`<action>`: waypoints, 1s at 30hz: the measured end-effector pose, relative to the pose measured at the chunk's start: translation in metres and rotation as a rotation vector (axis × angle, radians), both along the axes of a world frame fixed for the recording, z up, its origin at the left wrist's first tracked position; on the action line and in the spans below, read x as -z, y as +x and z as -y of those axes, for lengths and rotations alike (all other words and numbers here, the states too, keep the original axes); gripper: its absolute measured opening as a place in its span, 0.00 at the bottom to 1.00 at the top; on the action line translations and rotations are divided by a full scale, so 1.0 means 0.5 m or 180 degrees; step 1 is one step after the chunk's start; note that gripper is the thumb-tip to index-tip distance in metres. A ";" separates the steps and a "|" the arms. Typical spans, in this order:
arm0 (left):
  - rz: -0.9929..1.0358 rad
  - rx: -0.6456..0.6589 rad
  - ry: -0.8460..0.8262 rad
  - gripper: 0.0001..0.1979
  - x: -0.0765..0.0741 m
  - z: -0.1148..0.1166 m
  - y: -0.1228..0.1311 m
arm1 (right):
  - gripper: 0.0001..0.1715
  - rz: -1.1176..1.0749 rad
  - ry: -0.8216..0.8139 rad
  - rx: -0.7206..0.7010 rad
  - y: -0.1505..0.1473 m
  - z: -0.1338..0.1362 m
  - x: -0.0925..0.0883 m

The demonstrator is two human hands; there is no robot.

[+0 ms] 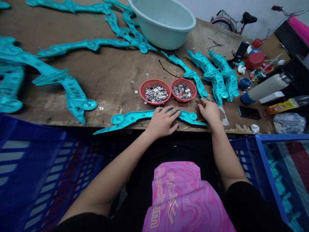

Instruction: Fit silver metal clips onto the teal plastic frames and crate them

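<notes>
A long turquoise plastic part [135, 116] with round discs lies along the table's front edge. My left hand [163, 120] is over its middle, fingers across the top and thumb by the near edge, holding it. My right hand [209, 111] is just beyond the part's right end, fingers curled and the index finger and thumb close together; whatever is between them is too small to make out. Behind the part stand two red baskets, the left basket [142, 96] and the right basket [194, 91], both filled with small metal clips [156, 93].
More turquoise parts [214, 77] lie right of the baskets and a pile [72, 87] lies left. A pale basin [166, 35] stands at the back. A phone [249, 112] and a bottle [267, 87] are at right. Blue crates [259, 139] flank the front edge.
</notes>
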State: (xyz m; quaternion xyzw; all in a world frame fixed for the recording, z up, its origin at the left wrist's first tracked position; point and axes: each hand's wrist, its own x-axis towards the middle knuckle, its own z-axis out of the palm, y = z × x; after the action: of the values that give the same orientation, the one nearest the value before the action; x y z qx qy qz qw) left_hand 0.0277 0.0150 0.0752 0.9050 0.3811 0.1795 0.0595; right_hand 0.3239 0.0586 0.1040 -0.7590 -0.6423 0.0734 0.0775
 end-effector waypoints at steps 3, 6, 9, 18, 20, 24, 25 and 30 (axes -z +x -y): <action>0.0062 -0.0011 0.0141 0.29 0.016 0.000 0.000 | 0.27 0.0151 0.0069 0.0005 -0.015 -0.032 0.003; 0.0114 -0.0046 0.0163 0.27 0.026 0.000 0.002 | 0.19 0.0248 0.0065 -0.0044 -0.024 -0.052 0.004; 0.0169 -0.0066 0.0216 0.25 0.029 0.000 0.003 | 0.15 0.0146 0.0178 -0.0173 -0.026 -0.043 -0.003; 0.0223 -0.0108 0.0255 0.25 0.031 0.003 0.005 | 0.05 -0.2057 0.0611 -0.1159 -0.069 0.065 -0.032; 0.0220 -0.0103 0.0275 0.25 0.031 0.004 0.006 | 0.11 -0.2212 0.0479 -0.1439 -0.080 0.067 -0.026; 0.0259 -0.0089 0.0260 0.25 0.033 0.004 0.008 | 0.11 -0.2086 0.0407 -0.1896 -0.089 0.047 -0.009; 0.0286 -0.0093 0.0243 0.25 0.033 0.004 0.008 | 0.09 -0.2025 0.0475 -0.1936 -0.089 0.039 -0.005; 0.0374 -0.0090 0.0182 0.26 0.036 0.002 0.008 | 0.05 -0.1687 0.0844 -0.2219 -0.082 0.010 0.001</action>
State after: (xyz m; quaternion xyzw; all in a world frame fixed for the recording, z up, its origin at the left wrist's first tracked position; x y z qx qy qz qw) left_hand 0.0315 0.0138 0.0572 0.8887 0.3845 0.2439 0.0534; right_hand 0.2827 0.0534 0.1033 -0.4360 -0.8213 0.2039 0.3062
